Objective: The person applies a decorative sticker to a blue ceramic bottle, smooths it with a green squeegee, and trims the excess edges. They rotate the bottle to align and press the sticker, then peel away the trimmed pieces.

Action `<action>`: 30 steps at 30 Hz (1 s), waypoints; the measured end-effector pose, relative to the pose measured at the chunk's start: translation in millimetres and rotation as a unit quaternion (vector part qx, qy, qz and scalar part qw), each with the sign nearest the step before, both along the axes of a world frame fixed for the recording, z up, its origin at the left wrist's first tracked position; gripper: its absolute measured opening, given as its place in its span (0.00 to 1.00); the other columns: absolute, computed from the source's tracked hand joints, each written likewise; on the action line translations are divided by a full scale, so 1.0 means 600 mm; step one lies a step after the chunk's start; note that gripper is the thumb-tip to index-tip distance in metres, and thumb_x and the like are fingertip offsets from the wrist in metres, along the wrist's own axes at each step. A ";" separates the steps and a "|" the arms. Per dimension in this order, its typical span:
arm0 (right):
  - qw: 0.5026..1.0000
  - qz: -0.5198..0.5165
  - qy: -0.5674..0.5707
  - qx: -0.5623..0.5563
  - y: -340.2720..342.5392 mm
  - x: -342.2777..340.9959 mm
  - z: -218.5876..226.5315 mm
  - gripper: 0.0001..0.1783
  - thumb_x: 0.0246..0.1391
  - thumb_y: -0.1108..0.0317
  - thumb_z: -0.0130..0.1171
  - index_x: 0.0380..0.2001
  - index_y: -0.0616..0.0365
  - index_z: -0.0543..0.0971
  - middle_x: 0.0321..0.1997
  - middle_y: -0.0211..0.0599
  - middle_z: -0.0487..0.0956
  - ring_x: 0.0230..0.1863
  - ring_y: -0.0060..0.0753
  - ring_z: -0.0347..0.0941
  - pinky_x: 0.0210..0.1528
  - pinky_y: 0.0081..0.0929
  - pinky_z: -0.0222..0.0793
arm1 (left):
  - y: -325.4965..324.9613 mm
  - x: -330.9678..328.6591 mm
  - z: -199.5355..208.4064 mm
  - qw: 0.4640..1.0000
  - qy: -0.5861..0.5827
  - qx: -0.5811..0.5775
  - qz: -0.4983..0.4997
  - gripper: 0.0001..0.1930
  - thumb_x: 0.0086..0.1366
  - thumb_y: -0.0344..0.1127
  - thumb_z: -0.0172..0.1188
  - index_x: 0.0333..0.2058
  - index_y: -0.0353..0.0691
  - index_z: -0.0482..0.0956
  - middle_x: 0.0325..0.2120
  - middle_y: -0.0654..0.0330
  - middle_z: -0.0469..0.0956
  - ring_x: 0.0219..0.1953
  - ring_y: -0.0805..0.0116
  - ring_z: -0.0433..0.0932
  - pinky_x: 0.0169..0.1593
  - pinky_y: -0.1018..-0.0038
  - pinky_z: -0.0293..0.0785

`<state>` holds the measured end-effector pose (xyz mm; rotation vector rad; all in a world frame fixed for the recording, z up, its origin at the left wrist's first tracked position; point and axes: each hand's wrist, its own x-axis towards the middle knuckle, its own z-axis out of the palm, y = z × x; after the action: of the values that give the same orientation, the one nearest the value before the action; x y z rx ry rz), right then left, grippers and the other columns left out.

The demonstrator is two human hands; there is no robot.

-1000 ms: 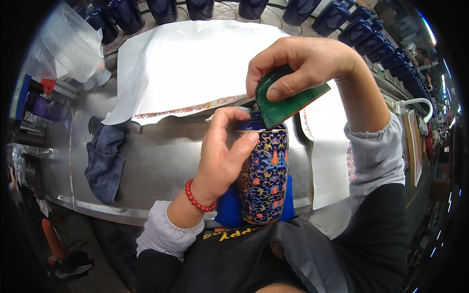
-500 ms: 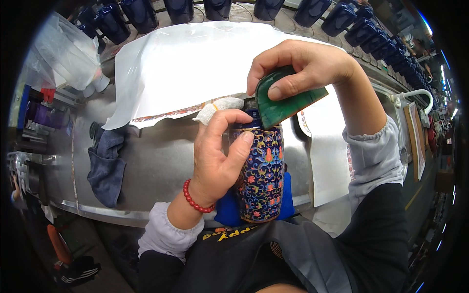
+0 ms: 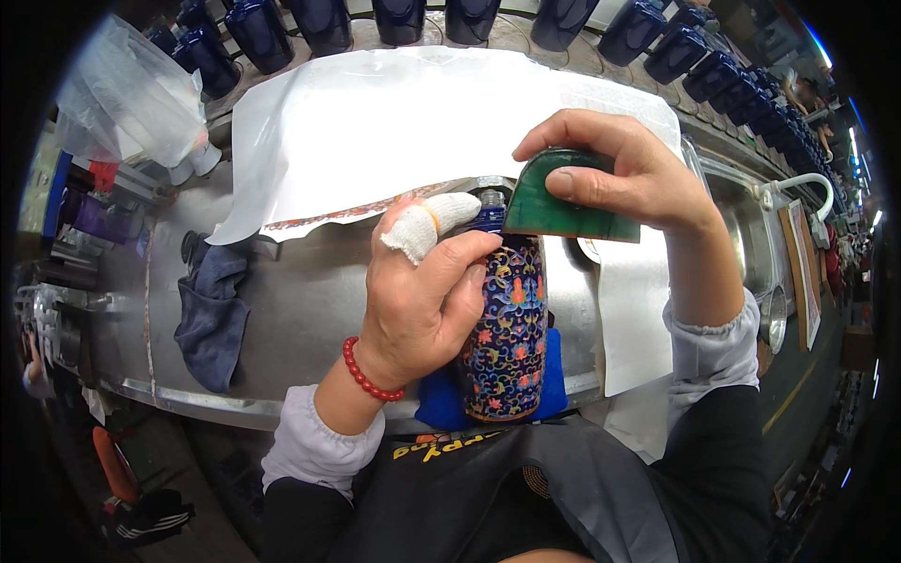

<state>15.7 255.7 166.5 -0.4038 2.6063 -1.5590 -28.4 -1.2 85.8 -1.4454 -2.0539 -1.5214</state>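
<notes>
A dark blue bottle [image 3: 511,328] with a colourful floral pattern lies on a blue cloth [image 3: 554,368], its neck pointing away from me. My left hand [image 3: 413,291] is closed at the left of its shoulder, index fingertip touching the upper edge of the pattern and thumb curled beside it. One finger of that hand wears a white knit finger cover. My right hand [image 3: 643,174] grips a green half-round scraper [image 3: 572,214] between thumb and fingers. The scraper's straight edge faces me, and its left corner is by the bottle's shoulder.
White sheets [image 3: 375,141] cover the bench beyond the bottle, with a patterned strip along their near edge. More white paper [image 3: 633,328] lies right. A blue-grey rag [image 3: 211,319] rests left. Glossy dark blue bottles [image 3: 399,19] line the back. A metal sink [image 3: 727,211] stands right.
The scraper has turned level and moved slightly right with my right hand. My left hand has rolled over, bringing its fingertips onto the bottle's shoulder and uncovering the neck.
</notes>
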 end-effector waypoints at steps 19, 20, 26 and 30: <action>0.996 -0.065 0.020 0.065 -0.030 0.056 0.005 0.18 0.63 0.61 0.63 0.50 0.63 0.80 0.39 0.35 0.83 0.40 0.23 0.79 0.43 0.22 0.75 | -0.008 0.013 -0.004 0.998 0.058 -0.008 0.005 0.18 0.55 0.25 0.64 0.47 0.42 0.84 0.44 0.52 0.82 0.49 0.50 0.78 0.64 0.45 0.64; 0.995 -0.068 0.026 0.069 -0.030 0.058 0.004 0.18 0.63 0.61 0.63 0.49 0.63 0.80 0.39 0.35 0.83 0.39 0.23 0.79 0.43 0.22 0.75 | -0.008 0.013 -0.004 0.997 0.075 -0.018 0.010 0.19 0.55 0.25 0.64 0.48 0.43 0.85 0.45 0.53 0.82 0.49 0.51 0.77 0.64 0.45 0.64; 0.993 -0.084 0.046 0.074 -0.030 0.070 -0.001 0.17 0.63 0.63 0.62 0.49 0.63 0.80 0.38 0.36 0.84 0.38 0.25 0.80 0.42 0.23 0.76 | -0.011 0.016 -0.004 0.989 0.142 -0.047 0.016 0.21 0.54 0.26 0.66 0.48 0.45 0.86 0.47 0.54 0.82 0.51 0.52 0.77 0.64 0.45 0.64; 0.991 -0.087 0.064 0.083 -0.033 0.081 -0.001 0.17 0.62 0.64 0.62 0.49 0.63 0.80 0.37 0.37 0.84 0.37 0.27 0.81 0.41 0.23 0.76 | -0.010 0.017 -0.008 0.993 0.114 -0.031 0.010 0.19 0.55 0.28 0.66 0.47 0.44 0.86 0.46 0.54 0.83 0.51 0.51 0.77 0.65 0.46 0.64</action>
<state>64.2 235.7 166.1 -0.2776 2.9147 -1.3894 -18.1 -7.5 81.0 -1.5370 -1.9888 -1.2310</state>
